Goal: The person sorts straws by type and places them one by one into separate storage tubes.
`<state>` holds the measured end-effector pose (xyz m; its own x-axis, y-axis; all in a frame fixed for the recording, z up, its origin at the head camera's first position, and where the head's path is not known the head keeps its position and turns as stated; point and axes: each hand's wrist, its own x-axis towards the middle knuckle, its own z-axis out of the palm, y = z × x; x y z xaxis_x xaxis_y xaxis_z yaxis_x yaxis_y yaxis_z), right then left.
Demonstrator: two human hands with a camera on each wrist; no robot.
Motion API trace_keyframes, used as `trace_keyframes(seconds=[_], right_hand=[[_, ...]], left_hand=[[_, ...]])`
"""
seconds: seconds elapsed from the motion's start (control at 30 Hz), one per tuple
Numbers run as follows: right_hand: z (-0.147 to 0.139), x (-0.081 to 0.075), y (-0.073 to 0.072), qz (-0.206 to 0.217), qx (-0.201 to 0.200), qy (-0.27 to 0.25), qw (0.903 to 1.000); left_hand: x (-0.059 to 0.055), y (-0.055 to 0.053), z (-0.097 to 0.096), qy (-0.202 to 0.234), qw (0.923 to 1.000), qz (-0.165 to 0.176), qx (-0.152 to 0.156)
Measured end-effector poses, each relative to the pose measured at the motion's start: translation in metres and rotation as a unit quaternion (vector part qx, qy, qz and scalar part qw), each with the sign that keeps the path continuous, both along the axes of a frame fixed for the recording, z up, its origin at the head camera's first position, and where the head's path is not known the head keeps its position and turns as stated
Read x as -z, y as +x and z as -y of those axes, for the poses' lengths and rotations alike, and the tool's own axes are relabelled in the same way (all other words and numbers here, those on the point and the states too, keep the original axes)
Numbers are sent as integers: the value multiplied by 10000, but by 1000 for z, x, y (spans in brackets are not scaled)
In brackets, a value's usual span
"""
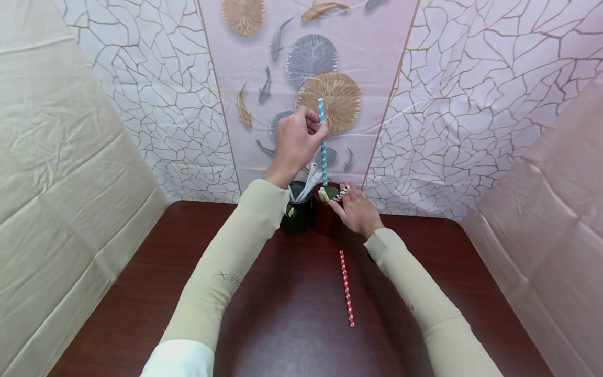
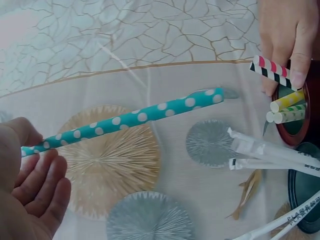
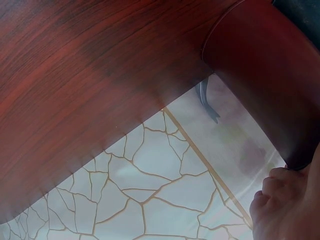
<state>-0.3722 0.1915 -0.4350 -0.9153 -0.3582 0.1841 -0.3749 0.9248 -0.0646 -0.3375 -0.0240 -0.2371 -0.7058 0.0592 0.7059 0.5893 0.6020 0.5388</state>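
Note:
My left hand (image 1: 297, 139) pinches a blue paper straw with white dots (image 1: 323, 163) near its top, holding it upright over a dark red cup (image 1: 324, 221). In the left wrist view the straw's free end points toward that cup. My right hand (image 1: 359, 210) grips the cup's rim from the right, its thumb by a pink-striped straw (image 2: 272, 65) and a black-striped straw (image 2: 267, 74) leaning in the cup. Yellow straw (image 2: 289, 101) and green-patterned straw (image 2: 291, 115) ends also stick out. In the right wrist view, curled fingers (image 3: 280, 187) meet the cup's edge.
A black cup (image 1: 297, 222) with several white-wrapped straws (image 1: 308, 183) stands left of the red cup. A red straw with white dots (image 1: 346, 288) lies on the dark wooden table (image 1: 282, 324). A patterned cloth (image 1: 183, 99) hangs behind the table.

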Motion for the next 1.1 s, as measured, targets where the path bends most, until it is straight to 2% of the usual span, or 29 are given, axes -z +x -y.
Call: trace_keyframes(seconds=[0.4, 0.6, 0.73, 0.83, 0.97, 1.1], right_hand=[[-1, 1, -2, 22, 34, 29, 10000], [-1, 2, -2, 18, 33, 15, 10000], [-2, 2, -1, 32, 49, -19, 10000], [-2, 2, 0, 14, 37, -63, 10000], [-2, 1, 0, -12, 5, -32, 10000], [-3, 0, 0, 9, -1, 36, 10000]], left_hand=[[23, -17, -9, 182, 9998, -105, -19], [45, -26, -14, 186, 9997, 59, -173], [61, -31, -21, 124, 9997, 159, -162], [73, -33, -25, -15, 9996, 251, -96], [91, -34, -27, -468, 9980, 410, -145], [99, -32, -27, -736, 9959, 491, -181]])
